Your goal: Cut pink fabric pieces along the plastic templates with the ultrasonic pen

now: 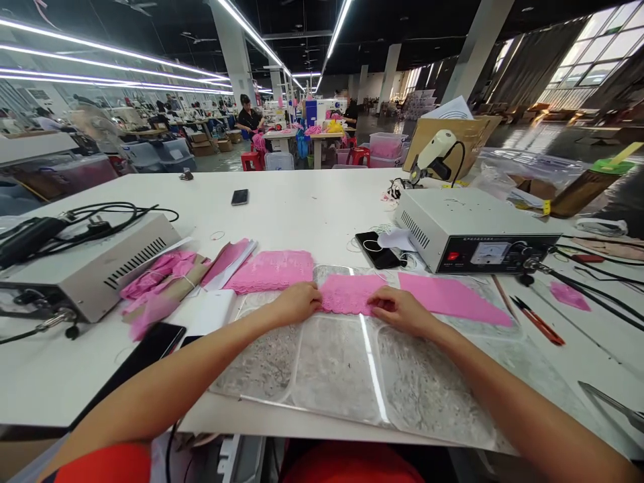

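Observation:
A small pink lace piece [347, 293] lies between my hands on a clear mat with a grey marbled look [332, 376]. At its left edge, my left hand [300, 302] has its fingers closed on the fabric. Bent fingers of my right hand [395, 308] pinch the lace near its right edge. A larger stack of pink lace [274, 270] sits just beyond my left hand. Right of the lace, a plain pink fabric piece [455, 298] extends past my right hand. My fingertips partly cover the lace edges.
Grey control boxes stand at the right [477, 221] and left, with cables. Two phones, a black one [377, 250] and a smaller one [240, 196], lie on the white table. Orange-handled tweezers [538, 322] and scissors [614, 406] are at right. Bundled pink fabric [161, 275] is left.

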{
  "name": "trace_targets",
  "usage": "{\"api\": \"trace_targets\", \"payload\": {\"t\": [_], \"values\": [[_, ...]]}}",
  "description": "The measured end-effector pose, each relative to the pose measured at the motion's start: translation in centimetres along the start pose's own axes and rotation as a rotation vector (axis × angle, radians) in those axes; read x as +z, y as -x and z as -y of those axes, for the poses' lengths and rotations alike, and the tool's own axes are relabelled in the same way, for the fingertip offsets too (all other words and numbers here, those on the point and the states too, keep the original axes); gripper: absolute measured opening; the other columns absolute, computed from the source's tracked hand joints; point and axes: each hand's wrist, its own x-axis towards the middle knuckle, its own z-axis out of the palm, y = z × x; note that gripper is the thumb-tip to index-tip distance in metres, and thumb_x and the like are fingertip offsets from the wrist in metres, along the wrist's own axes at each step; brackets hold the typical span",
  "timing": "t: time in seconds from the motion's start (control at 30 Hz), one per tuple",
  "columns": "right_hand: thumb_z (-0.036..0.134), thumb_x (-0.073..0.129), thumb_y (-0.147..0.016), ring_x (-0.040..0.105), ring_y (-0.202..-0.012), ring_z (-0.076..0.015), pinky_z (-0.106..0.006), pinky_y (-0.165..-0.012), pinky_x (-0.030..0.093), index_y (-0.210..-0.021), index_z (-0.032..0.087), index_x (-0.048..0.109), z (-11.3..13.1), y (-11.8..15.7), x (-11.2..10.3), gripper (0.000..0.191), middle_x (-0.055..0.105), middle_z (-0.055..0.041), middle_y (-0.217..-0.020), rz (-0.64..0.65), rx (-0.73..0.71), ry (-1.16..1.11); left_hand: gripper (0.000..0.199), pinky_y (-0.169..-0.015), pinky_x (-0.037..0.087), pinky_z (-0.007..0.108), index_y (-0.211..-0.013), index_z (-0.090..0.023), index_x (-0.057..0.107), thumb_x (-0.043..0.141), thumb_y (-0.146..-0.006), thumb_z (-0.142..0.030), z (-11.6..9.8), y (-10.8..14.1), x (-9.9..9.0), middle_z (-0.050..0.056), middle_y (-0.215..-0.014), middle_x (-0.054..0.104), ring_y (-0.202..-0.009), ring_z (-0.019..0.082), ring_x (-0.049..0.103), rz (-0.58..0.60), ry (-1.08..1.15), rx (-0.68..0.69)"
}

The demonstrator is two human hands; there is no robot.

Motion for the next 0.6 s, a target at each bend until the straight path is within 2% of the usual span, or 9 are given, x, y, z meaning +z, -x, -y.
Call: {"api": "trace_targets", "payload": {"t": [0.2,0.4,0.5,0.6], "values": [[0.023,0.056,-0.075,0.062,-0.07,-0.0143,-0.029,-0.067,0.051,-0.089,0.018,0.071,-0.1,0.1,-0.1,0.021,0.069,-0.0069,-0.09,0.022,0.011,-0.009,0.028,-0.082,0.055,0.038,-0.116,-0.015,0.059,0.057,-0.095,-0.034,-0.1,-0.2,-0.7,0.008,-0.113,0.062,-0.095,0.019,0.063,0.023,0.023,-0.027],[0.023,0.055,-0.077,0.065,-0.071,-0.0146,-0.028,-0.066,0.052,-0.09,0.018,0.072,0.1,-0.1,-0.7,0.022,0.071,-0.0066,-0.087,0.041,0.005,0.051,0.029,-0.081,0.055,0.038,-0.116,-0.015,0.059,0.058,-0.095,-0.034,-0.3,-0.3,-1.0,0.008,-0.112,0.062,-0.094,0.019,0.063,-0.03,0.036,-0.047],[0.028,0.056,-0.079,0.064,-0.069,-0.0154,-0.028,-0.064,0.052,-0.089,0.018,0.072,0.8,-0.2,-0.6,0.021,0.071,-0.0061,-0.084,0.029,-0.011,0.119,0.028,-0.082,0.055,0.038,-0.116,-0.015,0.059,0.057,-0.095,-0.034,-0.5,-0.1,-1.0,0.008,-0.113,0.062,-0.095,0.019,0.063,-0.069,0.029,-0.064],[0.038,0.061,-0.08,0.064,-0.078,-0.0185,-0.032,-0.069,0.051,-0.096,0.018,0.07,2.3,-0.4,0.5,0.027,0.07,-0.0077,-0.092,-0.035,-0.03,0.222,0.028,-0.081,0.055,0.038,-0.115,-0.015,0.059,0.057,-0.095,-0.034,-0.7,0.0,-1.0,0.008,-0.111,0.062,-0.093,0.018,0.063,-0.106,0.018,-0.073]]}}
